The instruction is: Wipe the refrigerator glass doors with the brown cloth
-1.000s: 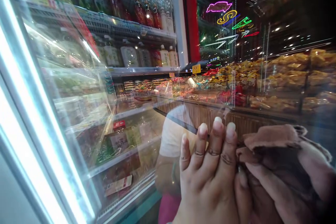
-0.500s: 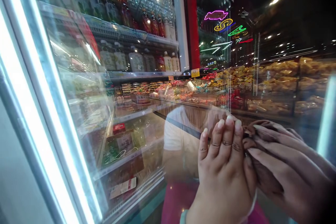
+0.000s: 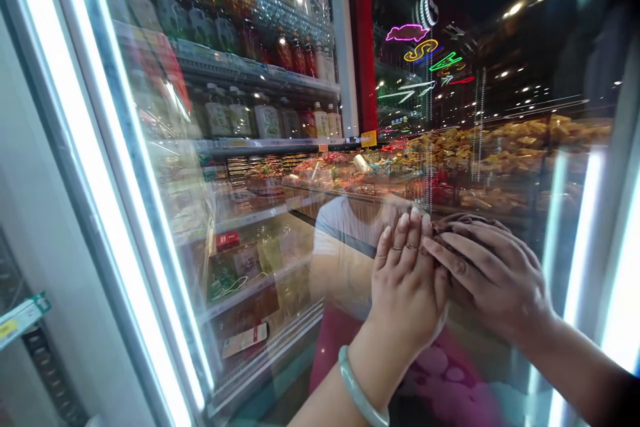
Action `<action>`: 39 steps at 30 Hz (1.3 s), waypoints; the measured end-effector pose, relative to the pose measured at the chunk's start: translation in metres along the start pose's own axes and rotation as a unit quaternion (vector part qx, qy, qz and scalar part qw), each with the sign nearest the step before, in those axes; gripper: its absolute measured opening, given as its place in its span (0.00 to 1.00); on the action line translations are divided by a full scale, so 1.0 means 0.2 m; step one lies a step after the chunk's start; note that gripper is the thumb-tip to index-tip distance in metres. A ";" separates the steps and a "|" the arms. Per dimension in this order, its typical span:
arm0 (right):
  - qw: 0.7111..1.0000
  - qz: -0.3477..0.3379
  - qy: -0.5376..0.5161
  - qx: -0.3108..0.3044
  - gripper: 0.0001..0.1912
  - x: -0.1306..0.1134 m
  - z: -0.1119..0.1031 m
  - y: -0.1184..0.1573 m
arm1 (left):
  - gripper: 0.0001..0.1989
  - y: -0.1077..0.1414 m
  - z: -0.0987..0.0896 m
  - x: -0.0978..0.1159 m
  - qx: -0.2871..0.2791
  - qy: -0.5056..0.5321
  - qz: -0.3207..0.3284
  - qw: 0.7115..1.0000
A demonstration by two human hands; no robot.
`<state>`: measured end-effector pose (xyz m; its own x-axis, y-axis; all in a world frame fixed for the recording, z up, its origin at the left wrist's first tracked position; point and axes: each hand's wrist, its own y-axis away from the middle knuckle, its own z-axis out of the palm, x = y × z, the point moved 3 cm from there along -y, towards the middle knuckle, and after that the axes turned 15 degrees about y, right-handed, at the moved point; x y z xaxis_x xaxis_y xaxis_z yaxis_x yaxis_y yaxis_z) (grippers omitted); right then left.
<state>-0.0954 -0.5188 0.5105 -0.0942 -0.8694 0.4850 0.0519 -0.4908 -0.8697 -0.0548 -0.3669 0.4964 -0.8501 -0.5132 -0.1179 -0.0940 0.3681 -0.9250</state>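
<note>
My left hand [image 3: 407, 287] has its palm up against a clear glass panel [image 3: 280, 320], fingers stretched out and pointing up. A pale green bangle [image 3: 361, 390] is around that wrist. My right hand [image 3: 500, 273] is beside it, fingers extended toward the left and reaching the glass near the left hand. Nothing shows in either hand, though the right palm is hidden. Dark reflections of fingers overlap the right fingertips. In the glass, a reflected person in a white top [image 3: 340, 233] appears behind my hands.
Behind the glass, shelves hold several bottles [image 3: 267, 117]. Lower down are a red box [image 3: 227, 241] and a flat white-and-red package [image 3: 245, 340]. A bright light strip [image 3: 90, 167] runs along the left side. Heaped goods [image 3: 465, 147] and neon shapes [image 3: 445, 61] show as reflections.
The view has drawn back and shifted, so both hands look smaller, a little further left, and more of the wrists shows. The hands stay side by side, fingers extended.
</note>
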 end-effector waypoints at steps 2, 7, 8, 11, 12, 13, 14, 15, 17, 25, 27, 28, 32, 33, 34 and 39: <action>0.999 0.037 0.034 0.003 0.30 0.04 -0.02 0.03 | 0.34 0.00 0.01 0.00 -0.008 0.005 -0.001 1.000; 0.991 0.119 0.045 0.030 0.23 -0.02 -0.03 0.04 | 0.36 -0.01 0.02 0.02 -0.016 0.032 -0.025 0.999; 0.994 0.103 0.028 0.022 0.20 -0.04 -0.02 0.01 | 0.36 -0.02 0.02 0.02 -0.012 0.040 -0.034 0.999; 1.000 0.022 0.002 0.017 0.16 -0.03 0.00 -0.10 | 0.35 -0.06 0.02 0.03 0.005 0.058 -0.068 0.996; 1.000 0.002 0.011 0.014 0.16 0.01 0.00 -0.12 | 0.36 -0.07 0.02 0.03 0.007 0.060 -0.076 0.995; 1.000 -0.004 0.026 0.012 0.15 0.05 0.00 -0.14 | 0.36 -0.08 0.02 0.03 0.005 0.061 -0.079 0.995; 0.999 0.007 0.044 0.011 0.15 0.10 0.00 -0.14 | 0.37 -0.09 0.02 0.03 0.001 0.061 -0.078 0.995; 0.998 0.032 0.061 0.012 0.15 0.14 -0.01 -0.12 | 0.38 -0.09 0.03 0.04 -0.003 0.060 -0.073 0.996; 0.992 0.096 0.082 0.018 0.16 0.19 -0.03 -0.05 | 0.39 -0.08 0.04 0.05 -0.008 0.056 -0.065 0.996; 0.999 -0.006 0.027 -0.017 0.12 0.12 -0.01 -0.06 | 0.41 -0.15 0.07 0.10 -0.010 0.082 -0.069 0.994; 0.999 0.006 0.047 -0.010 0.13 0.23 0.00 -0.10 | 0.41 -0.17 0.07 0.09 -0.015 0.086 -0.077 0.993; 0.998 0.036 0.056 -0.001 0.13 0.28 0.00 -0.10 | 0.41 -0.16 0.06 0.08 -0.018 0.085 -0.074 0.993; 0.985 0.156 0.066 0.025 0.16 0.30 -0.05 0.04 | 0.43 -0.09 0.05 0.05 -0.025 0.076 -0.072 0.994; 0.985 0.161 0.064 0.020 0.17 0.24 -0.05 0.08 | 0.42 -0.06 0.05 0.05 -0.031 0.075 -0.070 0.994; 0.987 0.153 0.055 0.011 0.16 0.16 -0.05 0.10 | 0.42 -0.04 0.06 0.04 -0.038 0.076 -0.065 0.994; 1.000 -0.001 -0.010 0.007 0.13 -0.04 0.01 -0.04 | 0.40 -0.02 0.02 -0.01 -0.038 0.087 -0.066 0.993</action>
<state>-0.0921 -0.5070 0.5140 -0.0745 -0.8690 0.4893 0.0651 -0.4938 -0.8671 -0.0510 -0.3700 0.4989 -0.9040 -0.4213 0.0726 -0.2435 0.3679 -0.8974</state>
